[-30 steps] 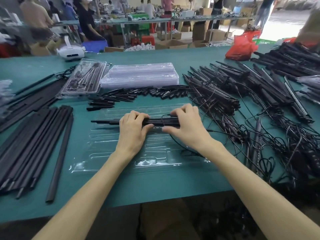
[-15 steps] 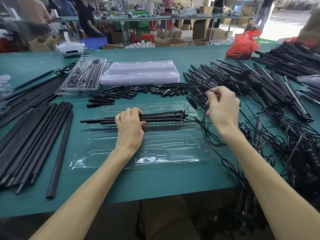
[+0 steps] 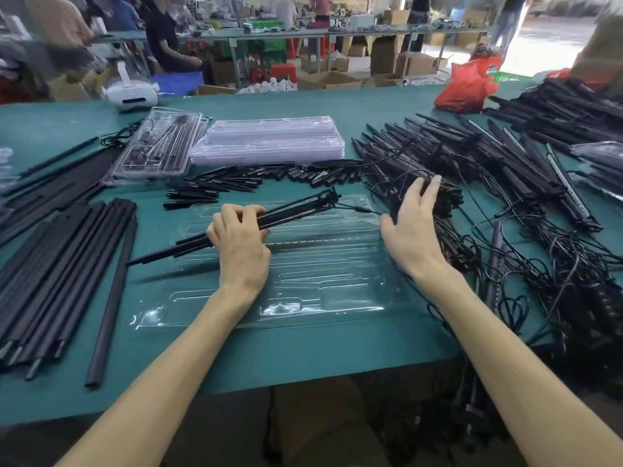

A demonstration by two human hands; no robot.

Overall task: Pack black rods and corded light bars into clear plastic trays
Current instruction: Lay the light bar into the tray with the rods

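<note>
On the green counter (image 3: 303, 358), at nine o'clock, long black rods (image 3: 60, 281) lie side by side. At eleven o'clock sits a filled tray (image 3: 158, 146). Just beside it, at twelve, is a stack of clear trays (image 3: 269, 139), with short black pieces (image 3: 269, 176) strewn in front. In the middle lies an empty clear tray (image 3: 320, 281). Over its far left part the left hand (image 3: 241, 244) holds a bundle of black rods (image 3: 296, 210), its grip narrow, fingers curled round the bundle, which tilts from eight o'clock up toward one. A thin cord (image 3: 357, 207) runs from the bundle's far end toward the right hand (image 3: 413, 227). That hand's grip is wide, fingers spread and holding nothing, fingertips (image 3: 435, 183) at the edge of the tangled heap of corded light bars (image 3: 505, 183) at two o'clock. A red bag (image 3: 465, 85) sits at one o'clock.
</note>
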